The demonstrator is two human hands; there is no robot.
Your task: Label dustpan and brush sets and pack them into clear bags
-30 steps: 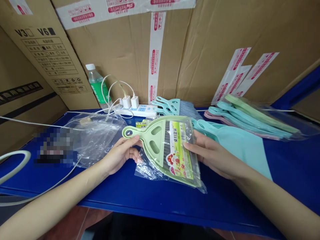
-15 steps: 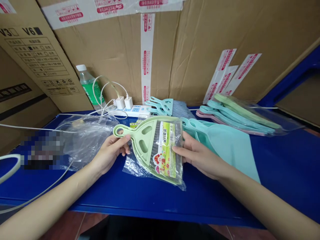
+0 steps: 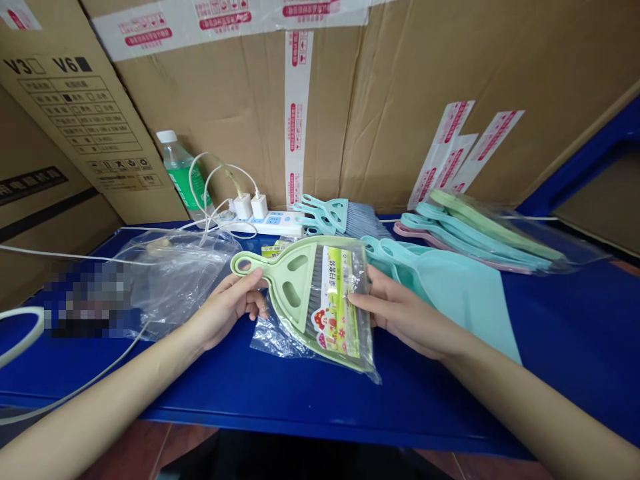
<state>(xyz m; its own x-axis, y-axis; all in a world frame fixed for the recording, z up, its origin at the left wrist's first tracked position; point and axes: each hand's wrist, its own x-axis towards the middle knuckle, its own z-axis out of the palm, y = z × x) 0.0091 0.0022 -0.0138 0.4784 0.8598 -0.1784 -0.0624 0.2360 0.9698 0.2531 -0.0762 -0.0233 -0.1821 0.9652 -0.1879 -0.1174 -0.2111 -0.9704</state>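
Between my two hands is a light green dustpan and brush set (image 3: 290, 283), the grey-bristled brush nested on the dustpan, partly inside a clear plastic bag (image 3: 277, 340) with a printed card (image 3: 337, 307). My left hand (image 3: 235, 300) pinches the handles near the hanging loops, thumb on top. My right hand (image 3: 400, 303) grips the bagged wide end, with a finger lying over the card's side and the thumb behind. Just behind my right hand, turquoise dustpans (image 3: 465, 293) lie on the blue table (image 3: 300, 400). Turquoise brushes (image 3: 335, 215) with grey bristles lie farther back.
Crumpled clear plastic bags (image 3: 175, 287) lie at left beside a blurred patch. A power strip (image 3: 280, 221) with chargers and white cables stands behind, near a green-labelled bottle (image 3: 185, 177). Bagged sets (image 3: 480, 233) are stacked at right rear. Cardboard boxes (image 3: 400, 100) wall the back.
The green set and both hands have shifted slightly right, and the set is tilted a little differently. Both hands keep their hold. The view has moved slightly.
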